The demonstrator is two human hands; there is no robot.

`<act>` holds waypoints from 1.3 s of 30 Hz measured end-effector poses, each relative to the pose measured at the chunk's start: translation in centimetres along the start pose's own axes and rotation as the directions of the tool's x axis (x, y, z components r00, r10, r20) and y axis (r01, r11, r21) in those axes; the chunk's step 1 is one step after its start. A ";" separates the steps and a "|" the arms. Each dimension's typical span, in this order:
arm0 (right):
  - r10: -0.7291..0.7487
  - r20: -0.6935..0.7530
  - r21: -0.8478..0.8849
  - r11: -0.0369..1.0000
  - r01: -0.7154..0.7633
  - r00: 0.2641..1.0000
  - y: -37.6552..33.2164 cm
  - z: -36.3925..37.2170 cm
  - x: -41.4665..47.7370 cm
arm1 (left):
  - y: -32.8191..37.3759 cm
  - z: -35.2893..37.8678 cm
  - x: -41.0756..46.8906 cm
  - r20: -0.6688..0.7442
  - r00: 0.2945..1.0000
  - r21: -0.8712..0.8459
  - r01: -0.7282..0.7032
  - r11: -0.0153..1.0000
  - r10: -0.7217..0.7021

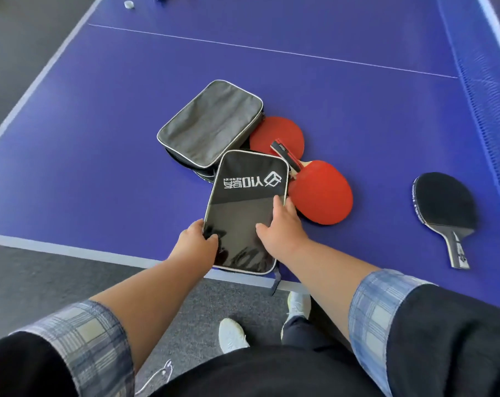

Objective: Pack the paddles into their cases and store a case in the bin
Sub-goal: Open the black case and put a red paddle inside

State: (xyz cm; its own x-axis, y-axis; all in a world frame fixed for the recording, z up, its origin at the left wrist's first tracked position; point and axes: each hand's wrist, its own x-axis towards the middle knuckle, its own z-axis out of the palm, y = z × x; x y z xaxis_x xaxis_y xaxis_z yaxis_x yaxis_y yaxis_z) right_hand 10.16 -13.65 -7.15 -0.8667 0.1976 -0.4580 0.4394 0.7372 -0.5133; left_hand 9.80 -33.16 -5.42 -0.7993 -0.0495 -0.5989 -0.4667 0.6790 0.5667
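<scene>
Blue table-tennis table (105,138), white-lined, stood over grey carpet (42,282), w/ the net (483,96) running along its right side. Person in rolled plaid sleeves (91,333) held a black paddle case (243,213), white logo and pale piping, in both hands. Case lay flat at the table's near edge, near end overhanging it, far end overlapping the pile behind. L hand (198,239) gripped the case's left edge, thumb on top, fingers curled under. R hand (283,224) clasped the right edge, thumb and forefinger spread on the top face, other fingers at the rim.

Behind it sat a grey paddle case (211,121), dark layer showing beneath; could not tell if zipped. One red paddle (277,133) lay partly tucked under the grey case's right side. Second red paddle (320,193) lay just right of the held case, its handle resting across the first paddle's blade. Black-faced paddle (443,202) lay well apart to the right, near the net, handle toward the near edge. Small pale object (129,4) at the far left corner was too blurred to identify. White shoes (231,333) showed on the carpet below.
</scene>
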 end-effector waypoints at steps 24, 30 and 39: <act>-0.002 0.073 0.217 0.976 -0.014 0.997 -0.6 -3.1 -3.0 | 4.3 0.3 -3.3 0.026 0.979 -0.203 -0.194 0.960 0.203; 0.001 -0.048 0.600 0.799 0.028 0.999 -2.0 -6.7 -5.6 | 8.8 2.8 -6.1 0.199 0.755 -0.179 -0.599 0.780 0.625; 0.203 -0.267 0.470 0.881 -0.056 0.942 6.0 -12.2 -6.8 | 11.1 8.0 -4.4 0.510 0.688 0.299 -0.704 0.644 0.516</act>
State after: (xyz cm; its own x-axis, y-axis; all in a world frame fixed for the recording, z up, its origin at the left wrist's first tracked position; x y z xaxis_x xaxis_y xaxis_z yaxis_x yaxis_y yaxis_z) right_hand 15.84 -2.74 1.78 -0.7903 0.5087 -0.3416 0.5470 0.3345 -0.7674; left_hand 11.16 -19.59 -1.03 -0.5982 0.6897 -0.4080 0.3757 0.6911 0.6175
